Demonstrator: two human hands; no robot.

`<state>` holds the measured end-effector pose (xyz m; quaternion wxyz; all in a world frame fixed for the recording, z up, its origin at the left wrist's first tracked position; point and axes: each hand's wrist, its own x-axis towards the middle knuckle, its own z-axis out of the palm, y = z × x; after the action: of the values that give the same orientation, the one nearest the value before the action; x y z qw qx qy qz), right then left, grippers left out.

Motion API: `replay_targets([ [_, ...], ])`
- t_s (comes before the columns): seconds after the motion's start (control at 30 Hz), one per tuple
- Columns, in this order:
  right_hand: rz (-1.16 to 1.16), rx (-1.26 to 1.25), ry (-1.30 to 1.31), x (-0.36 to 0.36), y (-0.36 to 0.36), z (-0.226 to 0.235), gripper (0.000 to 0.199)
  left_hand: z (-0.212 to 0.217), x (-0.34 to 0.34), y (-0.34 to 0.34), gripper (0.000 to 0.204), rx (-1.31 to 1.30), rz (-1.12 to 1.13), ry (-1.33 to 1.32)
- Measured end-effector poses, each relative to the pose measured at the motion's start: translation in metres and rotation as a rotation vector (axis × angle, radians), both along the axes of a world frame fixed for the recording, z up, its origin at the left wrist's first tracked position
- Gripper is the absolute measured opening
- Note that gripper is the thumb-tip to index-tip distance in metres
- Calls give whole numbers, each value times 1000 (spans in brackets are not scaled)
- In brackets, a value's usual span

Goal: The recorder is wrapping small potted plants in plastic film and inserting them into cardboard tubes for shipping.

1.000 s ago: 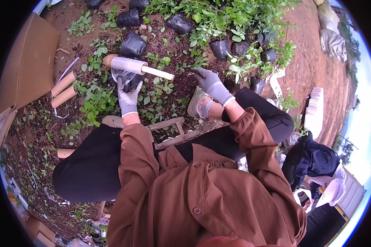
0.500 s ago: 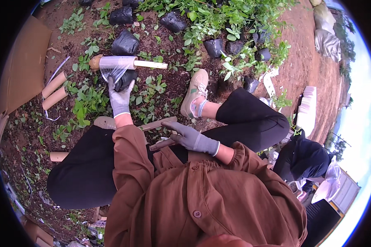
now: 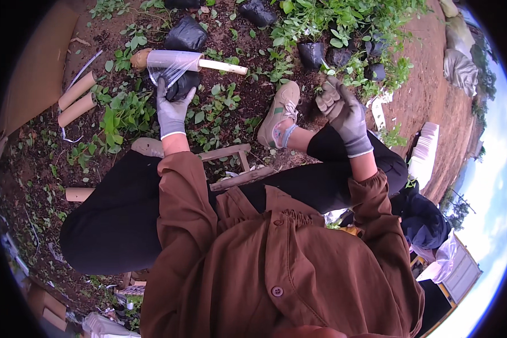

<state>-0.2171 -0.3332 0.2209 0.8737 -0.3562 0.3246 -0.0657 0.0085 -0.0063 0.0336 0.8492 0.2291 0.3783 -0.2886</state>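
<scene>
A: Stretch-film roll (image 3: pixel 177 59) first: clear plastic film wound on a long pale cardboard core, lying on the dark soil straight ahead of the seated person. Its long axis runs left to right, with the bare core end (image 3: pixel 225 66) poking out toward the right.

B: And what sits under it?

A: 1 small black plastic grow bag (image 3: pixel 181 84), just below the roll, with a loose tail of film draped down onto it. The grey-gloved left hand (image 3: pixel 170 110) is closed around that bag from below, fingers pointing up toward the roll.

B: So the roll lies just beyond the left hand?

A: Yes, just past its fingertips and crosswise to the reach. The left hand is far nearer to it than the right.

B: Where is the right hand?

A: The grey-gloved right hand (image 3: pixel 341 110) is raised well off to the right, above the knee, near the beige shoe (image 3: pixel 279 112). Fingers loosely curled; I cannot tell whether it holds anything.

B: Anything smaller nearby?

A: 2 bare tan cardboard tubes (image 3: pixel 76 100) lie to the left, well apart from the roll.
</scene>
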Motion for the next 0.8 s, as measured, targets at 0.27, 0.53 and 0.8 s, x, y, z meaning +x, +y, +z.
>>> replay_targets([
  [0.27,-22,-117,-7,9,-20,-3,44,12,4,1,61,3,-100,-35],
  [0.53,503,-537,301,31,16,-25,32,17,14,9,73,3,-278,20],
  [0.8,715,-1127,438,34,21,-29,31,11,13,15,74,-37,-278,62],
])
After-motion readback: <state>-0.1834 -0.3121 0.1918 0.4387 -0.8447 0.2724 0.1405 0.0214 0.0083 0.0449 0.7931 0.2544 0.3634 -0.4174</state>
